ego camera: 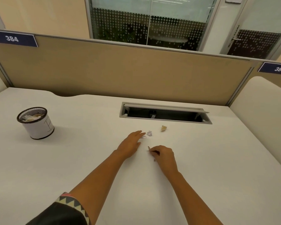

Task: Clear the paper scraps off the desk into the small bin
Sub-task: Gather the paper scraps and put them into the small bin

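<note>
A small round bin (37,127) with a dark mesh rim and white wrap stands at the desk's left, with crumpled paper inside. A white paper scrap (149,133) lies mid-desk, and a tan scrap (163,128) sits just right of it. My left hand (131,144) is flat, fingers apart, its fingertips touching a small white scrap (143,137) beside the white one. My right hand (163,155) is curled, pinching a small paper scrap (149,148) between thumb and fingers, with another bit poking out under the palm.
The white desk (71,159) is bounded by a tan partition (120,70) at the back. An open cable tray slot (165,113) lies just behind the scraps. A white side panel (263,103) rises at the right.
</note>
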{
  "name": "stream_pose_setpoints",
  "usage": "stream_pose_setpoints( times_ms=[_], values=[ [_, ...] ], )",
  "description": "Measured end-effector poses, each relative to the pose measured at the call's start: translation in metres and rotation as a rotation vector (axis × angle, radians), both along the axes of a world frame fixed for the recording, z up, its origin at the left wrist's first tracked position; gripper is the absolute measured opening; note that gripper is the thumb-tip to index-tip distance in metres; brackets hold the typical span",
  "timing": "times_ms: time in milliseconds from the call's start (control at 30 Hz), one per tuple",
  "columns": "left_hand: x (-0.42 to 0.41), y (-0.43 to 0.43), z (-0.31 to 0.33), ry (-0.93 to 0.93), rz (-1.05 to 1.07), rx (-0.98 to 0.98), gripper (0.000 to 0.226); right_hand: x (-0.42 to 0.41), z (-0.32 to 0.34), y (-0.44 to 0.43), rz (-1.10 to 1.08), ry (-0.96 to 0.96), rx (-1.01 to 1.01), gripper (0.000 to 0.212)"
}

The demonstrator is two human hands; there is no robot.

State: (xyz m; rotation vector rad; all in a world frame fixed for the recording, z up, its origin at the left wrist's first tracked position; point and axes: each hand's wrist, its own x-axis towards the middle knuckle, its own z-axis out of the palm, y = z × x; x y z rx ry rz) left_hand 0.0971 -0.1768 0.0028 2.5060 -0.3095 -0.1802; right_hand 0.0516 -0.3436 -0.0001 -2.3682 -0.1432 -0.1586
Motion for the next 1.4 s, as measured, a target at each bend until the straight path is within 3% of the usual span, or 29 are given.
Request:
stream_pose_setpoints(
  times_ms=[100, 200, 300, 467, 700, 867, 967, 1033, 1100, 1167, 1300, 1400],
  values=[
    [0.004, -0.005, -0.007, -0.017, -0.025, 0.032, 0.042, 0.01, 0.005, -0.005, -0.191, 0.082, 0.344, 0.011],
    [0.005, -0.003, -0.013, -0.189, -0.003, 0.092, 0.035, 0.018, 0.013, -0.01, -0.287, 0.26, 0.81, 0.011],
    [0.001, 0.003, -0.01, -0.105, 0.084, -0.023, 0.024, 0.022, 0.019, -0.013, -0.321, 0.374, 1.148, 0.019],
    [-0.002, 0.015, -0.01, -0.142, 0.256, -0.192, 0.021, 0.022, 0.019, -0.018, -0.295, 0.423, 1.313, 0.025],
    [-0.007, 0.017, 0.002, -0.023, 0.508, -0.487, 0.022, 0.018, 0.017, -0.024, -0.329, 0.509, 1.487, 0.023],
    [-0.01, 0.015, 0.007, 0.019, 0.538, -0.53, 0.023, 0.016, 0.023, -0.022, -0.395, 0.577, 1.42, 0.029],
    [-0.01, 0.014, 0.01, 0.031, 0.545, -0.525, 0.022, 0.015, 0.029, -0.023, -0.346, 0.618, 1.318, 0.019],
    [-0.009, 0.012, 0.012, 0.046, 0.559, -0.52, 0.02, 0.012, 0.031, -0.024, -0.276, 0.62, 0.981, 0.013],
    [-0.008, 0.011, 0.014, 0.063, 0.573, -0.52, 0.018, 0.008, 0.03, -0.024, -0.208, 0.538, 0.566, 0.02],
    [-0.008, 0.01, 0.016, 0.07, 0.575, -0.519, 0.017, 0.004, 0.03, -0.02, -0.145, 0.468, 0.286, 0.03],
    [-0.009, 0.007, 0.019, 0.068, 0.562, -0.516, 0.018, 0.0, 0.028, -0.011, -0.059, 0.475, 0.01, 0.039],
    [-0.01, 0.006, 0.022, 0.076, 0.565, -0.522, 0.02, -0.004, 0.022, -0.006, -0.06, 0.376, -0.096, 0.019]
  ],
)
